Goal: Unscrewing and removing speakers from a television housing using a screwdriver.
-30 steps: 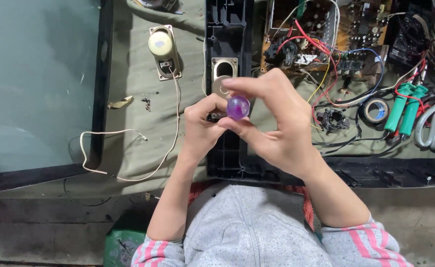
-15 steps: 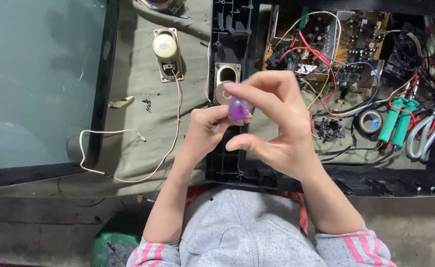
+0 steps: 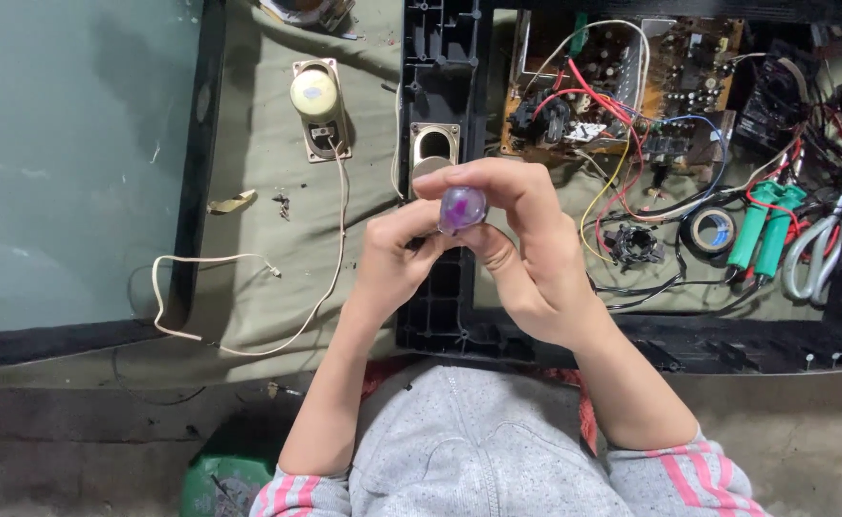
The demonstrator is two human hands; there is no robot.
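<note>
A round, translucent purple knob-shaped handle [image 3: 462,208] points up at the camera, held above the black plastic frame [image 3: 437,105]. My right hand [image 3: 536,254] wraps around it, index finger arched over the top and thumb pressed beneath. My left hand [image 3: 394,260] meets it from the left, fingertips touching the part just below the purple end. Whatever extends beneath the purple end is hidden by my fingers. Both hands hover over an oval speaker [image 3: 433,150] fixed in the black frame.
A loose oval speaker [image 3: 316,107] with a cream wire [image 3: 248,330] lies on the olive cloth. A glass screen panel [image 3: 67,163] fills the left. A circuit board [image 3: 612,81] with coloured wires, a tape roll [image 3: 713,230], green-handled pliers [image 3: 763,225] and scissors [image 3: 816,254] sit right.
Both hands, with the purple piece, have stayed together and shifted only slightly; the right fingers curl a little more over its top.
</note>
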